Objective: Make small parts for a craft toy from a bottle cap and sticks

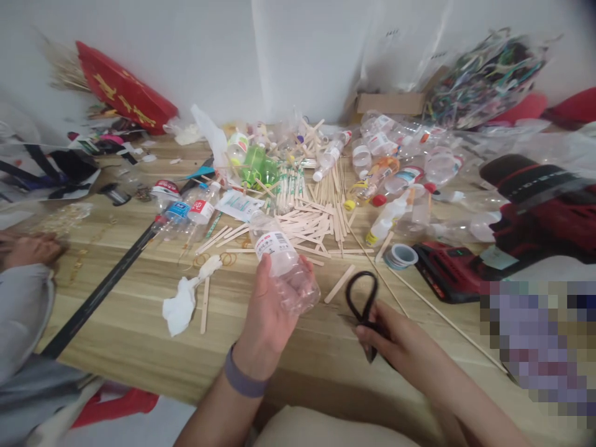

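Beige cloth (pixel 335 428) lies nearest; beyond it the left hand (pixel 274 304) cradles the bottle (pixel 285 267), thumb and fingers wrapped on opposite sides, its long axis slanting from far left to near right. Right-hand (pixel 388 332) fingers are curled around black scissors (pixel 363 298), right of the bottle's near end and apart from it. White label (pixel 274 245) shows a barcode and characters too blurred to read, as are the banner's (pixel 125 90) gold ones.
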The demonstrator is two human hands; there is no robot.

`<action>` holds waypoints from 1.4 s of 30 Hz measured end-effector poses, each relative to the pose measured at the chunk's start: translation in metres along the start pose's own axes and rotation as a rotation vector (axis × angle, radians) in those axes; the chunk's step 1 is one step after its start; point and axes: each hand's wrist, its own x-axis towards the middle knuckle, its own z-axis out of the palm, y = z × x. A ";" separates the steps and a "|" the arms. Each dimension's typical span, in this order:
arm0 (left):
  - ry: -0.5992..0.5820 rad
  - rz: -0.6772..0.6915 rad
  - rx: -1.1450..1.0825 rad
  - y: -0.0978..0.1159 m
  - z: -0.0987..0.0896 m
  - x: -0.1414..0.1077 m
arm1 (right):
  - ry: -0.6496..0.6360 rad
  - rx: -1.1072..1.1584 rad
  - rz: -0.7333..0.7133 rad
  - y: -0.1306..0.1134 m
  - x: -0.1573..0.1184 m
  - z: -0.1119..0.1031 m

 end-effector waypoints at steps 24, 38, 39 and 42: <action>-0.111 0.071 0.123 -0.008 0.008 0.000 | 0.336 0.064 -0.305 -0.091 -0.005 -0.010; -0.140 0.045 0.170 -0.011 0.005 0.003 | 0.399 -0.066 -0.374 -0.089 -0.002 -0.007; -0.136 0.055 0.175 -0.012 0.006 0.003 | 0.394 -0.065 -0.377 -0.089 -0.002 -0.006; -0.100 0.096 0.193 -0.013 0.011 0.000 | 0.394 -0.088 -0.388 -0.087 -0.002 -0.007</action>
